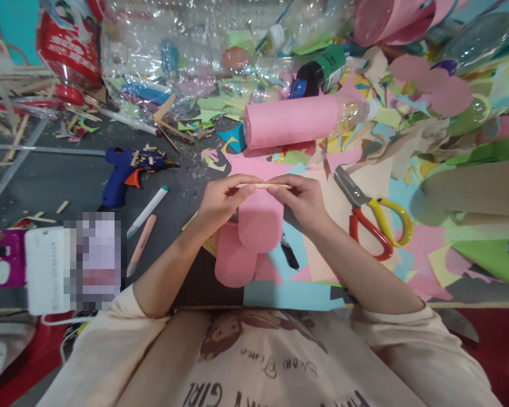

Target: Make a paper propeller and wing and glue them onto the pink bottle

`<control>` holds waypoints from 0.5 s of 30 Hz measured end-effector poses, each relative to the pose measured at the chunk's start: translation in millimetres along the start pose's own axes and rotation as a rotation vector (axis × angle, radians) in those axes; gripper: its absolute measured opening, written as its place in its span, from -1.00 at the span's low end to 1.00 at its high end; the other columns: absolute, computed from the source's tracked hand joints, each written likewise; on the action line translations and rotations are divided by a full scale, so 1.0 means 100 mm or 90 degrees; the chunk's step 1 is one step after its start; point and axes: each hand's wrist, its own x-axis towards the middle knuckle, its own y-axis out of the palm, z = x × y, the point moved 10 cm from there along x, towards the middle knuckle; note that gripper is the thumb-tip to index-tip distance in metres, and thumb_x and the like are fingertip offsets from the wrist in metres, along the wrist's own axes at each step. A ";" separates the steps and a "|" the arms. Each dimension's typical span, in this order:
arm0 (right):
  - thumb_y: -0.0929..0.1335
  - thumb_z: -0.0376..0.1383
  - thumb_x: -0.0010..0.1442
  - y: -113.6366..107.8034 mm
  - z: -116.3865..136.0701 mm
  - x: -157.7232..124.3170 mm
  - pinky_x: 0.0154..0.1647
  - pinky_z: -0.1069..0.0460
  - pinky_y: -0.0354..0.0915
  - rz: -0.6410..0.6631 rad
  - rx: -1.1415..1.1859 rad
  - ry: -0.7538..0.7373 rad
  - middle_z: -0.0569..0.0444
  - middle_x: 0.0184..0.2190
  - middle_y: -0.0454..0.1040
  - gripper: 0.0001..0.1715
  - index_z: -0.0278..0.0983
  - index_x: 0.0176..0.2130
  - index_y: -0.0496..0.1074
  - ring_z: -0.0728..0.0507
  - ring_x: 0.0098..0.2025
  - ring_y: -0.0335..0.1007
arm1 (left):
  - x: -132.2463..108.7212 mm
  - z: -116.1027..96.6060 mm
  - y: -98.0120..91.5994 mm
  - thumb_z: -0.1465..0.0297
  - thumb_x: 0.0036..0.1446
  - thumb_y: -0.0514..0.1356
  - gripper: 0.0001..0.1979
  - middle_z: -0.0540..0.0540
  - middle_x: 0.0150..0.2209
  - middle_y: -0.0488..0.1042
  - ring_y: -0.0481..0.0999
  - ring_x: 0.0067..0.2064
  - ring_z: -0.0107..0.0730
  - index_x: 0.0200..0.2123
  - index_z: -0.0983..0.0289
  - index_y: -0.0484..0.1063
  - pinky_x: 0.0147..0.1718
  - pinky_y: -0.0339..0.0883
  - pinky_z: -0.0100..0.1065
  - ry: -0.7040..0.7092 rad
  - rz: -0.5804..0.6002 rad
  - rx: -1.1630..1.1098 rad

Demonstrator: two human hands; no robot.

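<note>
My left hand (223,199) and my right hand (302,197) meet over the middle of the table. Both pinch a thin wooden stick (263,185) lying level, one hand at each end. A pink paper piece (259,223) with a rounded lower end hangs from the stick between my hands. Under it lie more pink paper shapes (233,261). A plastic bottle wrapped in pink paper (291,120) lies on its side just beyond my hands.
Red-and-yellow scissors (371,215) lie right of my right hand. A blue glue gun (125,172), a white marker (147,211) and a pink pen (141,244) lie at left. Coloured paper scraps (462,249) cover the right side. Clear plastic bottles (186,45) pile up at the back.
</note>
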 end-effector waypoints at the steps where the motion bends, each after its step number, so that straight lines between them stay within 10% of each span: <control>1: 0.51 -0.23 0.00 -0.01 -0.01 0.00 -0.37 0.03 0.35 -0.004 0.005 0.004 0.15 -0.47 0.61 -0.94 -0.15 -0.42 0.64 -0.04 -0.41 0.44 | 0.00 -0.01 0.00 0.13 0.19 0.19 -0.68 0.07 -0.29 0.64 0.59 -0.23 -0.34 -0.26 0.22 0.62 -0.29 0.42 -0.41 0.001 0.002 0.004; 15: 0.53 -0.13 -0.04 -0.08 -0.04 0.01 -0.44 0.05 0.27 -0.041 -0.005 0.012 0.16 -0.52 0.58 -0.83 -0.16 -0.46 0.62 -0.02 -0.46 0.38 | 0.01 -0.03 -0.36 0.00 0.12 0.26 -0.59 0.00 -0.46 0.56 0.54 -0.43 -0.50 -0.44 0.24 0.35 -0.38 0.43 -0.45 0.090 -0.225 -0.139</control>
